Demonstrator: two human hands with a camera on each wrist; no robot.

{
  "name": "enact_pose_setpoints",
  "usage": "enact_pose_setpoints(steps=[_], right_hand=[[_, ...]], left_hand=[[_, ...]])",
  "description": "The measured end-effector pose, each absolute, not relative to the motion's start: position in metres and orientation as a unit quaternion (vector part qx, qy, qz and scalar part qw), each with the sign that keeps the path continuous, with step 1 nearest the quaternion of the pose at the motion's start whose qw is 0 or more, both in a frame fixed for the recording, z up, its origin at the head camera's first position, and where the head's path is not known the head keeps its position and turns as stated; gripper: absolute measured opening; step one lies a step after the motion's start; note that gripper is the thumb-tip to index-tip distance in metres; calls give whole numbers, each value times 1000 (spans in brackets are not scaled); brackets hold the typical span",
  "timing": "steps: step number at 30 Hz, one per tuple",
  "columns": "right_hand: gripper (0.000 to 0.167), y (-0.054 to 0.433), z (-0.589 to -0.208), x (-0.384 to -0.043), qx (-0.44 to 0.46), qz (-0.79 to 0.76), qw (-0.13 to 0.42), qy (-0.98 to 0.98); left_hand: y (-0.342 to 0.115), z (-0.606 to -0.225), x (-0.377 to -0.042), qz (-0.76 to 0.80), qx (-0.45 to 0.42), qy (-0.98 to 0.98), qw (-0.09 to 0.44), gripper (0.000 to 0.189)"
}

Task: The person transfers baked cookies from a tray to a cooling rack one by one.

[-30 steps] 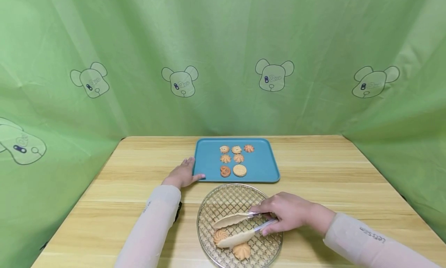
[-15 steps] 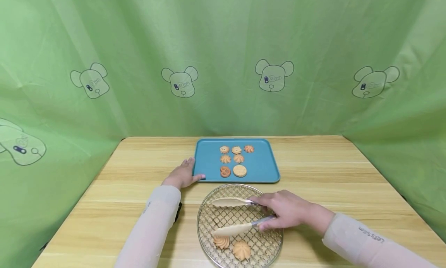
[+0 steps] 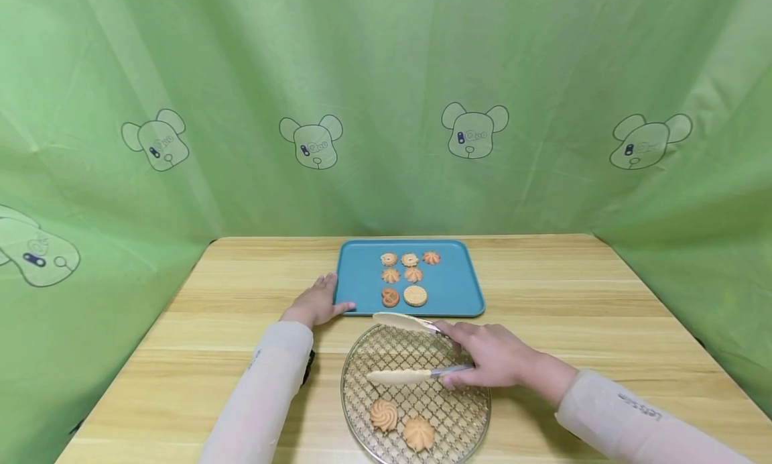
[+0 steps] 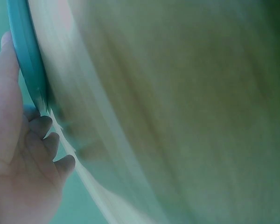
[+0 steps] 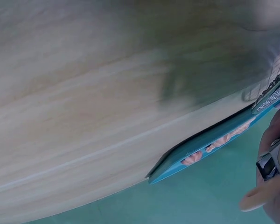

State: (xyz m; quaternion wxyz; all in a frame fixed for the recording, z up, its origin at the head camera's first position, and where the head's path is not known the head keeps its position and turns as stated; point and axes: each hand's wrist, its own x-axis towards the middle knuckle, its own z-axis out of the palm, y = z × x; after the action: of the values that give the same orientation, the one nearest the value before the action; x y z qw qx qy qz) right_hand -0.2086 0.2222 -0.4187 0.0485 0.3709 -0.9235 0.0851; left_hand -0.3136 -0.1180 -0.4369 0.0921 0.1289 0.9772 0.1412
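In the head view my right hand (image 3: 497, 357) grips a pair of tongs (image 3: 401, 377) with metal arms and cream tips. The tips stand wide apart with nothing between them, above the far half of a round wire rack (image 3: 346, 410). Two cookies lie on the rack's near side: a swirled cookie (image 3: 383, 416) and a flower-shaped cookie (image 3: 419, 434). My left hand (image 3: 315, 303) rests against the left edge of a blue tray (image 3: 449, 293), thumb over its front rim, fingers extended. One tong tip also shows in the right wrist view, beside the right hand (image 5: 277, 200).
Several cookies sit in rows on the tray, among them a pretzel-shaped cookie (image 3: 390, 297) and a round pale cookie (image 3: 415, 296). The wooden table (image 3: 555, 283) extends to both sides. A green curtain (image 3: 386, 196) hangs behind and around it.
My right hand has carried the tongs away from the two rack cookies toward the tray, and their tips have spread apart. The swirled cookie is now uncovered. My left hand has stayed put.
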Motion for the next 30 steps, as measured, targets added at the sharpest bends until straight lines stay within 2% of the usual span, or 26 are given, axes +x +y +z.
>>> enact_pose_setpoints(steps=[16,30], right_hand=[[104,220,-416,-213,267,94,51,-958],[103,225,-414,-226,199,125,47,-971]], left_hand=[[-118,-437,-314,142,130,977,97,93],[-119,-436,-314,136,138,977,90,91]])
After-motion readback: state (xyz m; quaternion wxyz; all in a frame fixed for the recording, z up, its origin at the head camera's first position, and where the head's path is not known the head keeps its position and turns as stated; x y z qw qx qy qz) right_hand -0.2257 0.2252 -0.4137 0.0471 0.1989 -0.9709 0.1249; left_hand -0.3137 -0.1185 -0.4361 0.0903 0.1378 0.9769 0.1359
